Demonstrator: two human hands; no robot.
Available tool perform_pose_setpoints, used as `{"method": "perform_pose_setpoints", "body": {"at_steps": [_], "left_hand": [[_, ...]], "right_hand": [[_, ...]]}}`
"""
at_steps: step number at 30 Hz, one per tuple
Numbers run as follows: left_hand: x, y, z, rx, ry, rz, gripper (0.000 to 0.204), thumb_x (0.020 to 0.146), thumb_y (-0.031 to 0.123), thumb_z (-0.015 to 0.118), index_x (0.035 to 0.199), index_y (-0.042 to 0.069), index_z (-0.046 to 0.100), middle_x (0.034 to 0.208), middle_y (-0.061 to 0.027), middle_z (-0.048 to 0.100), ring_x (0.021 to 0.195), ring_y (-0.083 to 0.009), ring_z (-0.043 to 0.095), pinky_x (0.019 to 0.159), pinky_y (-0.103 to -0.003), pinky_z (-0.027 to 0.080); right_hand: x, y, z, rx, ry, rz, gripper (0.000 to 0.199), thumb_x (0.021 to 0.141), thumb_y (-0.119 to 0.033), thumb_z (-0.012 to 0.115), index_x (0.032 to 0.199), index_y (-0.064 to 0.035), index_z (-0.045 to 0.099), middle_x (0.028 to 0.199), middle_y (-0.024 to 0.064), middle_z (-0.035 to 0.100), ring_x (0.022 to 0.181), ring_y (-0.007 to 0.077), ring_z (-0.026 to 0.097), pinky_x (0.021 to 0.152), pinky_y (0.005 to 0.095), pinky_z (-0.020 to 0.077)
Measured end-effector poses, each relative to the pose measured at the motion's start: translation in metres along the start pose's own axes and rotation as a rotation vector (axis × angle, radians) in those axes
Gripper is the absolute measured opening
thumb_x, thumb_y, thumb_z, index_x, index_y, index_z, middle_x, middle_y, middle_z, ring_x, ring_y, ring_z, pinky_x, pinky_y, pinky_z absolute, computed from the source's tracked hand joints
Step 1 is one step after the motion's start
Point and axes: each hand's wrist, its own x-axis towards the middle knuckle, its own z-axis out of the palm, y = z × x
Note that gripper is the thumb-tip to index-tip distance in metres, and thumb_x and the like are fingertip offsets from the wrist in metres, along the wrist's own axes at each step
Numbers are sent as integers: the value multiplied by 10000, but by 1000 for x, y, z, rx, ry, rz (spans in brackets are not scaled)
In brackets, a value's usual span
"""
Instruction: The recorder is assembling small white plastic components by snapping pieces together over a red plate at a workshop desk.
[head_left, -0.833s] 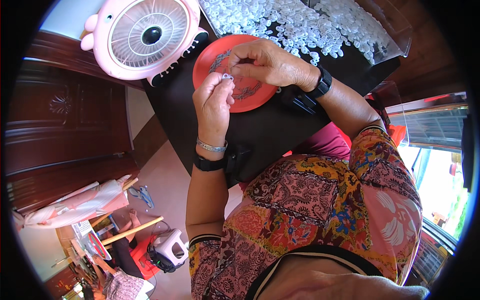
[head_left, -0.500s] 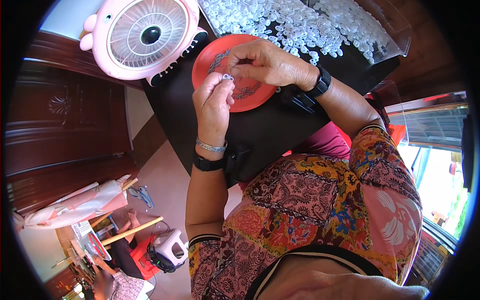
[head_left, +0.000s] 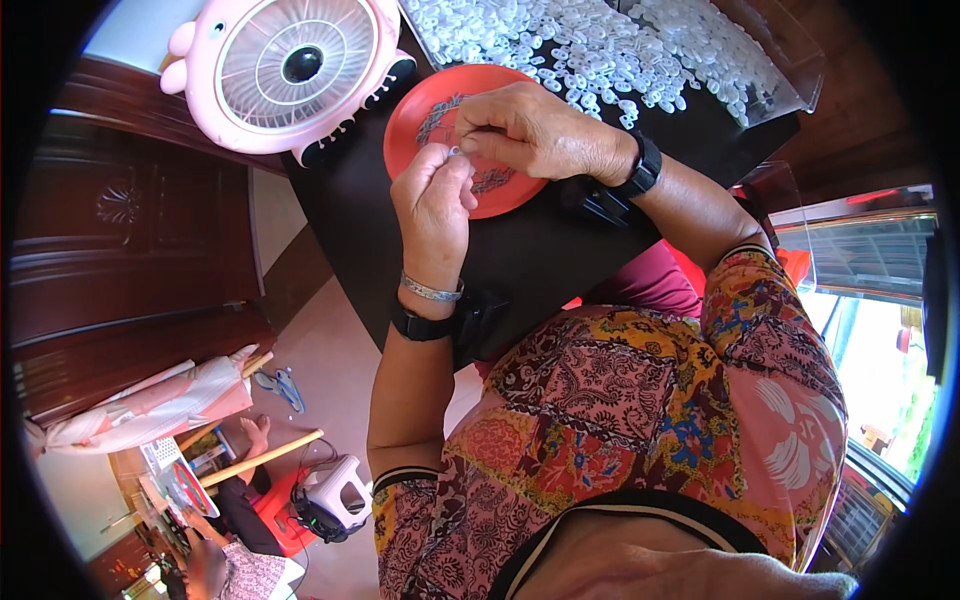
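Observation:
My left hand (head_left: 435, 205) pinches a small white plastic piece (head_left: 456, 151) between thumb and finger; only a bit of it shows. Close beside it, my right hand (head_left: 540, 130) is closed in a pinch at the same piece. What the right fingertips hold, if anything, is too small to make out. Both hands are above a round red plate (head_left: 403, 120). Small thin grey pieces (head_left: 437, 115) lie scattered in the plate, partly hidden by my hands.
A large heap of small white oval plastic pieces (head_left: 570, 45) covers the far side of the dark table (head_left: 540, 255). A pink animal-shaped fan (head_left: 185, 90) stands at the far left. Another person (head_left: 250, 570) sits at the lower left, near a white stool (head_left: 340, 495).
My left hand has shifted slightly right, and the hands have come together at the white piece, which now shows less. The plate has shifted slightly up in the picture.

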Motion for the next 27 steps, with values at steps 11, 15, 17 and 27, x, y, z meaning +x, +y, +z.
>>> {"method": "perform_pose_setpoints", "body": {"at_steps": [11, 15, 17, 27], "left_hand": [[4, 2, -2, -21, -75, -117, 195, 874, 180, 508, 758, 38, 571, 622, -3, 532, 499, -69, 485, 440, -186, 344], [6, -1, -5, -16, -40, -120, 189, 866, 171, 508, 744, 42, 570, 616, -7, 536, 493, -76, 487, 438, -190, 347], [9, -4, -5, -44, -35, -132, 181, 860, 162, 507, 740, 42, 572, 610, -12, 540, 487, -82, 488, 434, -193, 347], [10, -7, -6, -63, 3, -160, 185, 854, 166, 505, 733, 46, 577, 612, -15, 550, 492, -88, 503, 444, -190, 355]], "right_hand": [[0, 7, -15, 44, -45, 104, 114, 844, -120, 605, 863, -7, 613, 751, 104, 615, 680, 214, 591, 632, 324, 470], [3, 29, -38, -269, 185, 242, 192, 833, -250, 588, 912, -90, 659, 785, 139, 641, 724, 318, 623, 649, 389, 488], [-5, 62, -53, -517, 241, 273, 184, 838, -239, 564, 879, -91, 664, 760, 120, 648, 717, 314, 626, 644, 391, 491], [-14, 98, -47, -805, -57, 481, 171, 731, -196, 559, 764, -69, 668, 783, 139, 661, 783, 352, 638, 683, 438, 507]]}}
